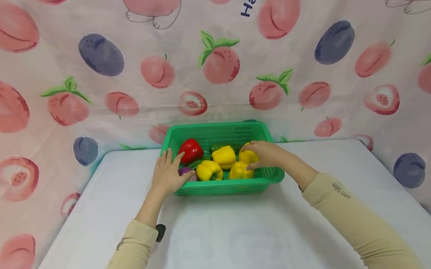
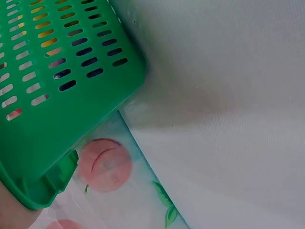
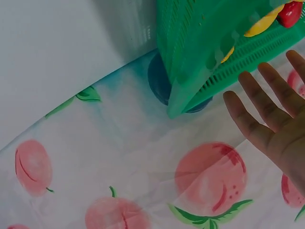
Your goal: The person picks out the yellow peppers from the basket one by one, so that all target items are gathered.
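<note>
A green plastic basket (image 1: 221, 188) holds a red bell pepper (image 1: 191, 151), several yellow bell peppers (image 1: 224, 157), a purple vegetable (image 1: 185, 171) and dark green vegetables (image 1: 217, 146). My left hand (image 1: 167, 173) is at the basket's left front, over the purple vegetable, fingers spread and straight. Only a bit of that hand shows in the left wrist view, by the basket's rim. On the right side, my right hand (image 1: 266, 153) is over the basket beside the yellow peppers, fingers extended. Its fingers stand apart in the right wrist view; whether they touch a pepper cannot be told.
The basket stands at the back of a white table (image 1: 226, 238). Behind and beside the table hangs a pink cloth (image 1: 189, 32) printed with peaches and plums.
</note>
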`<state>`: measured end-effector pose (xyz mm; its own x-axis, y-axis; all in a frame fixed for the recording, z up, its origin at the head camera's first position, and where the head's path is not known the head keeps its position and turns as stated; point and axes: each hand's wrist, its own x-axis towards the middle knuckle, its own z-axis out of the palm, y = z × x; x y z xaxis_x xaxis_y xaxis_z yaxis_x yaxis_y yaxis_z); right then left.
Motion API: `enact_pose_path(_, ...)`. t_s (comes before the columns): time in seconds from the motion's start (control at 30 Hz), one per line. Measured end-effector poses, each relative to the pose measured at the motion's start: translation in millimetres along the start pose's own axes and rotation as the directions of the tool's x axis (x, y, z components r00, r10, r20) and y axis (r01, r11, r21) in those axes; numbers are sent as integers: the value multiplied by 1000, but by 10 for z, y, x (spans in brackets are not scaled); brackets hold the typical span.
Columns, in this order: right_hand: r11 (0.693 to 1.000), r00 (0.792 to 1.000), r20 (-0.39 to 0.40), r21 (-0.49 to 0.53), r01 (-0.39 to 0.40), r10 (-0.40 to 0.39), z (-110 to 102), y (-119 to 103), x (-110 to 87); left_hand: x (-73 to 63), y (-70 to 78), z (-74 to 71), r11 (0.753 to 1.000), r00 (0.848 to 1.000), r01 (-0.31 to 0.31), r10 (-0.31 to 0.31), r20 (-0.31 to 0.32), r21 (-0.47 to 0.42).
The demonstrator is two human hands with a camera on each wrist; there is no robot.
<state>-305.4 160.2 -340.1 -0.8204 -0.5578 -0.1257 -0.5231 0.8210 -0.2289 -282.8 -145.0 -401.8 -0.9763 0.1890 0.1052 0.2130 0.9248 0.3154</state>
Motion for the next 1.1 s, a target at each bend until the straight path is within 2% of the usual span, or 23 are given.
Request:
enact_pose_path(0.23, 998, 1000, 26, -55, -7, 8, -66, -58, 69, -10, 17, 1, 1000, 1000, -1, 1, -12, 2)
enact_pose_path(0.43, 999, 996, 86, -31, -27, 30, -68, -89, 120, -13, 13, 0, 1000, 999, -11, 11, -35, 2)
enact_pose_path(0.7, 998, 983, 176, -11, -55, 56, -11, -105, 150, -19, 29, -7, 1000, 1000, -4, 4, -25, -16)
enact_pose_path(0.87, 998, 982, 176, -9, -61, 61, -10, -125, 169, 9, 35, -36, 1000, 999, 0, 0, -32, -7)
enact_pose_path(1.1, 997, 980, 187, -27, -67, 71, 47, -151, 207, 13, 18, -59, 1000, 1000, 17, -17, -8, -15)
